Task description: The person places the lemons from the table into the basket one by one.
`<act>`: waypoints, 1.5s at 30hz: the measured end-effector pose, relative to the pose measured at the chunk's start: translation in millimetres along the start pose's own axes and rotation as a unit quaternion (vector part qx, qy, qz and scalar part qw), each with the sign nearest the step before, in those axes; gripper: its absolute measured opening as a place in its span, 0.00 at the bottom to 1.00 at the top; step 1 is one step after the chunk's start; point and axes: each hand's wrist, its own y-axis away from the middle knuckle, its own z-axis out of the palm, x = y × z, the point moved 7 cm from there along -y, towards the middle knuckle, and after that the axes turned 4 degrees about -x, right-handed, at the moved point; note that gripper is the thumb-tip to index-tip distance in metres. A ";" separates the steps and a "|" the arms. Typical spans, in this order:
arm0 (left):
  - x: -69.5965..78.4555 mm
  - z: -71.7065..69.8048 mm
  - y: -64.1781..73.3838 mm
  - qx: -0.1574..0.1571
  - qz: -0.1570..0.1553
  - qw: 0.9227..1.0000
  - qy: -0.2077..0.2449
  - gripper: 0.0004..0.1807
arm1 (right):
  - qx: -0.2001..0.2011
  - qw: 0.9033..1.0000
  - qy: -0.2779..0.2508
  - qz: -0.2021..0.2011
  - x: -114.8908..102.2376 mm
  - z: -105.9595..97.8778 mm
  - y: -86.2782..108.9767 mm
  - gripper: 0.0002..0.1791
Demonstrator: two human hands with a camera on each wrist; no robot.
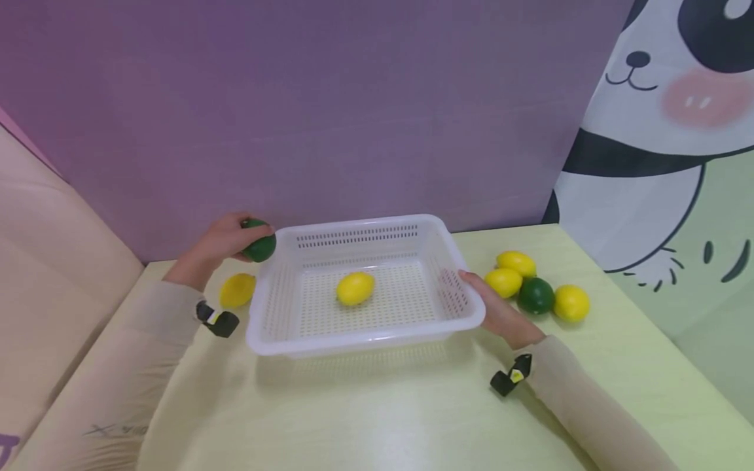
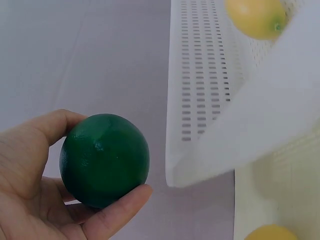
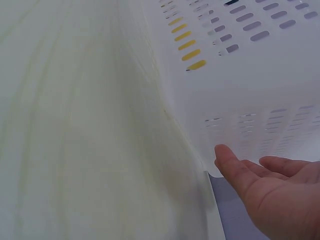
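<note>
My left hand (image 1: 224, 239) grips a round, dark green lime (image 2: 105, 160) between thumb and fingers, just outside the left back corner of a white perforated plastic basket (image 1: 368, 337). One yellow lemon (image 1: 355, 288) lies in the basket, near the middle of its floor. At the basket's right side my right hand (image 1: 503, 315) holds the rim, with fingertips showing over the edge in the head view. From the right wrist view, the thumb and fingers (image 3: 232, 167) lie against the basket's wall. The basket stands raised and tilted above the table, with a shadow below its front.
Beside the basket on the left, another lemon (image 1: 237, 291) rests on the pale table (image 1: 377, 418). To the right sits a group of lemons (image 1: 516, 263) with one dark green lime (image 1: 536, 296) among them. A purple wall (image 1: 353, 118) rises behind the table.
</note>
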 end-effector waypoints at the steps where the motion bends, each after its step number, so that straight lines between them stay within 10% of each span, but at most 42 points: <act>1: 1.0 0.9 -0.4 -0.002 0.001 1.000 0.003 0.34 | 0.001 1.000 0.002 0.001 0.0 -0.1 0.1 0.35; 21: 33.8 21.5 -11.1 -0.017 0.024 0.999 0.025 0.29 | 0.015 1.000 -0.003 0.008 1.0 -1.2 0.1 0.36; 45: 38.5 54.7 -49.6 -0.034 0.014 0.997 0.070 0.28 | 0.005 1.000 -0.025 -0.002 0.3 -1.4 -3.4 0.36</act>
